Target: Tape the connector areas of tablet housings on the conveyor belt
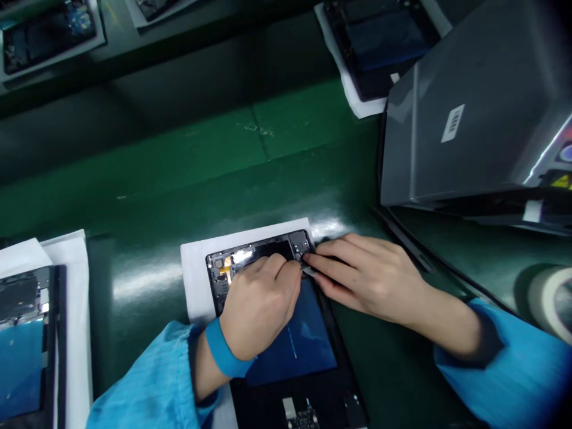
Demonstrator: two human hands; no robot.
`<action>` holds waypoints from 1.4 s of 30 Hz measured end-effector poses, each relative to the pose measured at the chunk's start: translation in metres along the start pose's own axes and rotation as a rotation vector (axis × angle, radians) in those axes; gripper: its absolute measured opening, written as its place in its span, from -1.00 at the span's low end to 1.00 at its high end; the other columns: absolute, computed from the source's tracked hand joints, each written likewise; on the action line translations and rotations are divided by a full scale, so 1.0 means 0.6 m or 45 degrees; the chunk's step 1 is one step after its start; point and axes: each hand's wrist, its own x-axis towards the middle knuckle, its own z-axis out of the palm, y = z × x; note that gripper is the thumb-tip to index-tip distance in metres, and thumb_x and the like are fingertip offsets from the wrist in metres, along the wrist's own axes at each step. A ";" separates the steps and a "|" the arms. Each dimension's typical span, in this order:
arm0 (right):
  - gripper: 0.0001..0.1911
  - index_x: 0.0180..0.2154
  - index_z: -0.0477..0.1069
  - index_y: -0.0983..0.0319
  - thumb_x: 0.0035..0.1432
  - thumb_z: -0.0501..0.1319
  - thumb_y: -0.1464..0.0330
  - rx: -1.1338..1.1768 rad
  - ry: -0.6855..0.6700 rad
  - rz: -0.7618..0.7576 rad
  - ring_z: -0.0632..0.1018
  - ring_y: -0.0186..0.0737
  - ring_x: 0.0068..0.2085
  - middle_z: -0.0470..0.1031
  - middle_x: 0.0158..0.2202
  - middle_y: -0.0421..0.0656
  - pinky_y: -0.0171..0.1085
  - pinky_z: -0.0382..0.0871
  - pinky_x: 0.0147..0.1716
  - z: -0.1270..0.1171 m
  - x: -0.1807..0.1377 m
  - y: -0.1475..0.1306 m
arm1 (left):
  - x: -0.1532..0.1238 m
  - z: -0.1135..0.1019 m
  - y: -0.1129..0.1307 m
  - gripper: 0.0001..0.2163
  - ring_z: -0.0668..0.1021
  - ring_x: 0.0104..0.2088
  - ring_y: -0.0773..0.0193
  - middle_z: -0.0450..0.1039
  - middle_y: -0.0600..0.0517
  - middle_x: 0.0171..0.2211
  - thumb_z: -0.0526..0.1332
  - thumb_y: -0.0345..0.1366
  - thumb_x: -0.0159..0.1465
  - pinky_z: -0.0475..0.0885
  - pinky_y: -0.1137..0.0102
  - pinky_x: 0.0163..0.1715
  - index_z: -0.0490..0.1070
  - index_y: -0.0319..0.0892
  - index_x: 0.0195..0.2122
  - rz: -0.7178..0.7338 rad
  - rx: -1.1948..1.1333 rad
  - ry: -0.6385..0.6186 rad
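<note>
An opened tablet (304, 345) with a blue battery panel and exposed boards lies on a white sheet (194, 268) in front of me. My left hand (259, 304) rests on the tablet's upper part, fingers curled and pinched near the top right corner. My right hand (366, 274) lies beside it, fingertips pressed together at the same spot. Between the two sets of fingertips is a small pale piece (308, 271) that I cannot name. Both wrists come out of light blue sleeves, and the left one wears a blue wrist strap (221, 351).
A green conveyor belt (201, 155) runs under everything. Another opened tablet (27, 333) on white foam sits at the left edge. A grey machine housing (473, 101) stands at the right, a tape roll (552, 298) below it. More opened devices (375, 42) lie at the far side.
</note>
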 end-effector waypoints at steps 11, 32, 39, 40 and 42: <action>-0.74 -0.13 0.48 0.32 0.26 0.11 0.32 -0.038 -0.095 -0.002 0.44 -0.15 -0.25 0.49 -0.23 -0.09 -0.22 0.32 -0.40 -0.008 -0.001 -0.005 | 0.000 0.001 -0.002 -0.79 0.43 -0.45 0.23 0.36 0.03 -0.44 0.03 -0.39 0.36 0.36 0.33 -0.45 0.42 -0.22 -0.34 -0.009 0.021 0.004; -0.58 0.02 0.41 0.36 0.23 0.08 0.26 -0.026 -0.209 0.107 0.41 -0.08 -0.24 0.45 -0.12 -0.01 -0.13 0.29 -0.32 -0.011 -0.010 -0.018 | 0.003 0.003 -0.002 -0.77 0.42 -0.46 0.27 0.33 0.03 -0.46 0.00 -0.38 0.37 0.34 0.37 -0.45 0.41 -0.22 -0.35 -0.020 0.036 0.020; -0.67 -0.07 0.46 0.34 0.22 0.13 0.29 0.015 -0.143 0.059 0.44 -0.10 -0.25 0.46 -0.15 0.00 -0.16 0.29 -0.34 -0.009 -0.009 -0.011 | 0.003 0.002 -0.003 -0.78 0.44 -0.45 0.25 0.35 0.01 -0.44 0.02 -0.38 0.37 0.37 0.35 -0.44 0.42 -0.23 -0.34 -0.031 -0.009 0.019; -0.68 -0.08 0.46 0.33 0.21 0.14 0.29 0.036 -0.138 0.062 0.44 -0.10 -0.24 0.45 -0.15 -0.01 -0.16 0.30 -0.34 -0.010 -0.010 -0.009 | 0.003 0.002 -0.004 -0.78 0.44 -0.45 0.25 0.36 0.01 -0.44 0.02 -0.38 0.37 0.38 0.35 -0.43 0.42 -0.23 -0.34 -0.031 -0.016 0.015; -0.69 -0.08 0.46 0.32 0.22 0.14 0.29 0.082 -0.138 0.075 0.45 -0.10 -0.24 0.45 -0.15 -0.02 -0.16 0.31 -0.34 -0.010 -0.010 -0.007 | 0.003 0.002 -0.004 -0.78 0.44 -0.44 0.26 0.36 0.01 -0.44 0.01 -0.38 0.37 0.38 0.35 -0.42 0.42 -0.23 -0.34 -0.035 -0.027 0.007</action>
